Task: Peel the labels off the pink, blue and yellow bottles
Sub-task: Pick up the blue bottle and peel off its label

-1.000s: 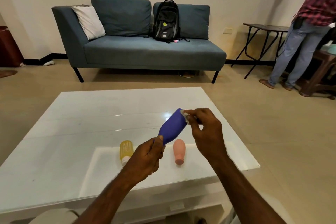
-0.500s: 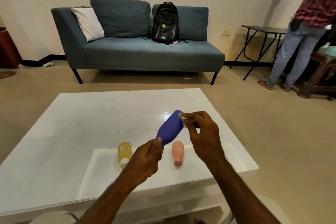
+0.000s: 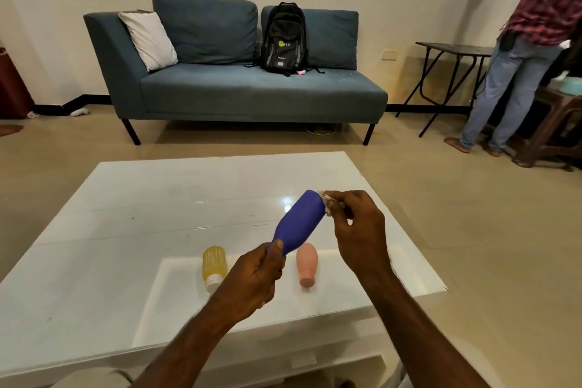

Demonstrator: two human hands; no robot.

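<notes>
**Currently, both hands are working on the blue bottle (image 3: 299, 224) above the counter (image 3: 126, 230)**

The left hand (image 3: 252, 280) is holding the blue bottle by its narrow neck end, its grip wrapping round the neck with the thumb lying on top. The bottle is hanging in the air over the near middle of the white counter, tilting so that its wide base is pointing toward 1 o'clock.

The right hand (image 3: 356, 224) is meeting the bottle at that base end. Its grip is pinching a pale scrap of label (image 3: 327, 198) between the thumb and fingertips, right against the bottle's upper edge. How much of the label is sticking to the bottle cannot be told.

The yellow bottle (image 3: 214, 263) is lying on the counter at 8 o'clock from the blue one, its white cap pointing toward the wearer. The pink bottle (image 3: 307, 263) is lying at 6 o'clock from the blue one, cap end also facing the wearer. The two are lying well apart.

Beyond the counter, at 12 o'clock, a teal sofa (image 3: 252, 91) is standing against the wall, carrying a black backpack (image 3: 283, 38) and a white pillow (image 3: 148, 39). At 2 o'clock a person (image 3: 516, 57) in jeans and a checked shirt is standing beside a dark folding table (image 3: 453, 50).
</notes>
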